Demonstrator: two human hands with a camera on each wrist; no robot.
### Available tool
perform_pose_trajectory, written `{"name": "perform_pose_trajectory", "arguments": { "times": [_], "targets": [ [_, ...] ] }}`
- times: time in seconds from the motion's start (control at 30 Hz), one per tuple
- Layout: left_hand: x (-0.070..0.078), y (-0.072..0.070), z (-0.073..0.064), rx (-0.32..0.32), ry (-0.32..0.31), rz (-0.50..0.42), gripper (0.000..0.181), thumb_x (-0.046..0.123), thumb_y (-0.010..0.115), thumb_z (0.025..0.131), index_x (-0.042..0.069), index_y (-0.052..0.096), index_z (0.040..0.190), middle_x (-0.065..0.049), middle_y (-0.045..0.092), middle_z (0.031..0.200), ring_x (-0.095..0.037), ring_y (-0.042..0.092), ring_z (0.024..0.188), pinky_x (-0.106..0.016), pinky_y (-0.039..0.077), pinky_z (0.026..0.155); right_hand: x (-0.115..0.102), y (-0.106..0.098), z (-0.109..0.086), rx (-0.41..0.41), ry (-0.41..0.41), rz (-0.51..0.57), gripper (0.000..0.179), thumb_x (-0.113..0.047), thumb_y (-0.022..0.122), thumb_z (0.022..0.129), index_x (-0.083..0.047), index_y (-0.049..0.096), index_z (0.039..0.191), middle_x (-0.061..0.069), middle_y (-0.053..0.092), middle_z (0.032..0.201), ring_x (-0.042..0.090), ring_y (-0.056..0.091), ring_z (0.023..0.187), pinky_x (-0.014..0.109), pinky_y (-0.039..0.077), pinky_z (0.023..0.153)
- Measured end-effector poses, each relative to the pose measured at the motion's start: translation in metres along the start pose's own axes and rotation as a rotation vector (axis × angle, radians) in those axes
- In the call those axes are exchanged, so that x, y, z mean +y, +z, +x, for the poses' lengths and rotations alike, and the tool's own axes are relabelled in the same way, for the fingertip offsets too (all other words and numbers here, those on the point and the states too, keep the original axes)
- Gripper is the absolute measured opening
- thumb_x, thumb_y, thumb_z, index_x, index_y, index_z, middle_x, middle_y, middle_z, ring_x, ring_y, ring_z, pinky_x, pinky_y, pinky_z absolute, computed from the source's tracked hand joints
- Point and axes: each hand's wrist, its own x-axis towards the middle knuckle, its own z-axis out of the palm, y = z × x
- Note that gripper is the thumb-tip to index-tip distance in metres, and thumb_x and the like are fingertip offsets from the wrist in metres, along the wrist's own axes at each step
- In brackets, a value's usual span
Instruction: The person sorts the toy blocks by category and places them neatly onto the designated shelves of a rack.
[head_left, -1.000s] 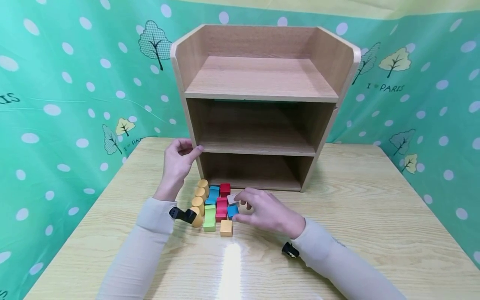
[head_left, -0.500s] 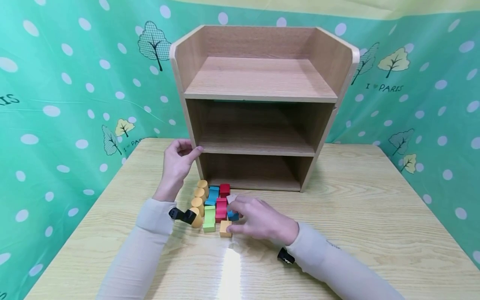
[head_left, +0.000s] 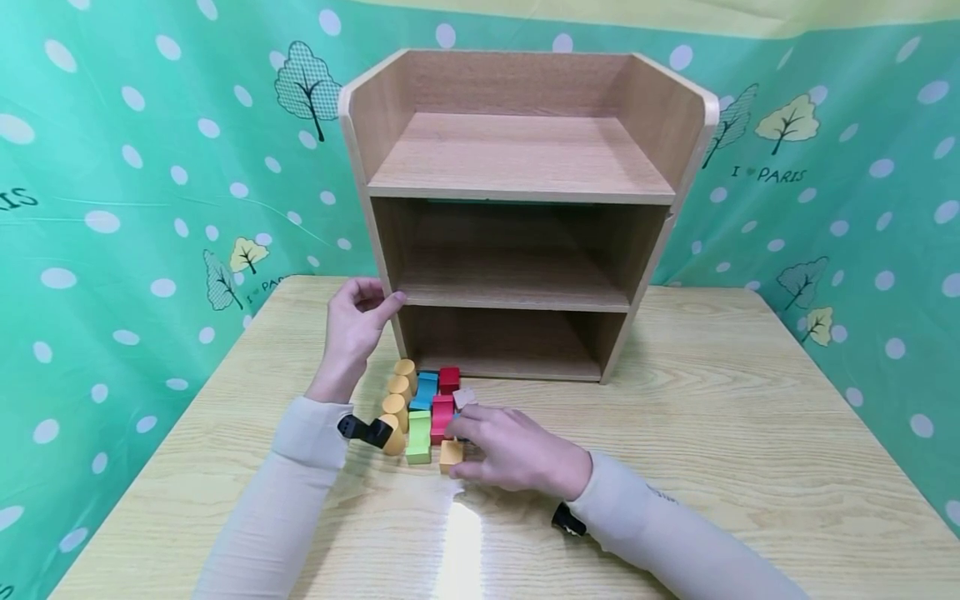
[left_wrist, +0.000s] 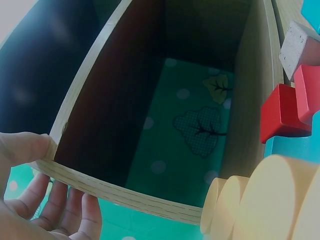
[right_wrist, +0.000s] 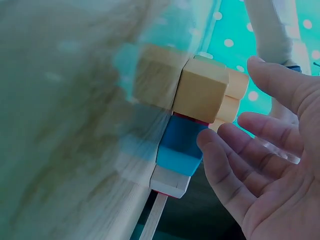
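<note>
My left hand grips the left side of the wooden shelf, thumb on its front edge and fingers outside the panel. My right hand hovers beside the blocks with thumb and fingers spread, near the orange cube. In the right wrist view a gap shows between hand and orange cube, while a fingertip overlaps the blue block. In the head view that hand mostly hides the blue block. Behind it lies a whitish block.
Yellow cylinders line the left of the block group. Green, red and blue notched blocks sit beside them, with a red block at the back. All lie on the wooden table before the shelf.
My right hand has moved toward the front and slightly left, from the whitish and blue blocks to the orange cube. The left hand has stayed on the shelf.
</note>
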Motion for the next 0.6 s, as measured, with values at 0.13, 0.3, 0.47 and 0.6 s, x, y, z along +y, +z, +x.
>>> {"name": "perform_pose_trajectory", "arguments": {
  "times": [0.13,0.3,0.47,0.6],
  "targets": [
    [0.000,0.000,0.000,-0.001,-0.001,0.009,0.036,0.021,0.075,0.083,0.005,0.058,0.110,-0.005,0.057,0.102,-0.020,0.052,0.094,-0.025,0.047,0.079,-0.002,0.000,0.001,-0.027,0.018,-0.001,0.044,-0.043,0.071,0.084,-0.015,0.064,0.117,-0.006,0.059,0.103,0.002,0.051,0.079,0.017,0.047,0.070],
    [0.000,0.000,0.000,-0.002,-0.006,0.021,0.037,0.022,0.075,0.084,0.005,0.057,0.111,-0.006,0.057,0.103,-0.020,0.052,0.095,-0.026,0.047,0.080,-0.005,0.000,0.005,-0.063,0.033,0.000,0.042,-0.040,0.073,0.083,-0.015,0.064,0.116,-0.008,0.058,0.099,0.002,0.050,0.077,0.016,0.045,0.067],
    [0.000,-0.001,0.000,-0.004,-0.007,0.023,0.037,0.022,0.075,0.084,0.005,0.057,0.112,-0.007,0.057,0.104,-0.021,0.052,0.096,-0.027,0.047,0.081,-0.009,-0.001,0.009,-0.088,0.044,-0.019,0.038,-0.039,0.073,0.083,-0.016,0.064,0.112,-0.008,0.056,0.093,0.004,0.049,0.071,0.017,0.042,0.061],
    [0.000,-0.001,0.000,-0.008,-0.014,0.030,0.038,0.023,0.074,0.084,0.005,0.057,0.113,-0.007,0.057,0.106,-0.021,0.053,0.096,-0.027,0.046,0.083,-0.011,-0.001,0.010,-0.092,0.045,-0.036,0.035,-0.037,0.073,0.084,-0.016,0.064,0.110,-0.008,0.055,0.092,0.002,0.049,0.070,0.016,0.042,0.059]
  ]
}}
